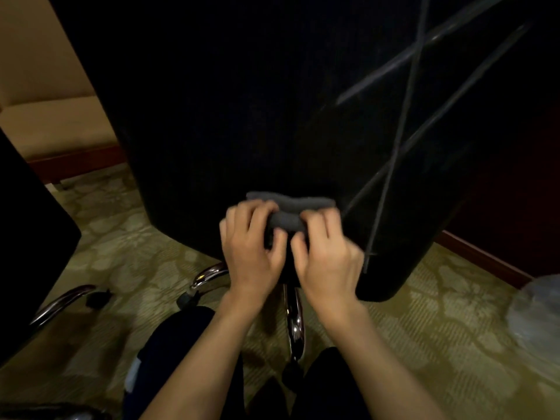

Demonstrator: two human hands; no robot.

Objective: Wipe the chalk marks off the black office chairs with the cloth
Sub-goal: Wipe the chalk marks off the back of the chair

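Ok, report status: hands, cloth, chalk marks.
Left hand and right hand both grip the folded grey cloth against the black chair back. Crossed white chalk lines unwiped, to the right. Nothing in the way.

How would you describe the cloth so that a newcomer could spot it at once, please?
Find the large black chair back filling the view. At its lower edge, the left hand and right hand grip a rolled grey cloth. It is paler than the chair.
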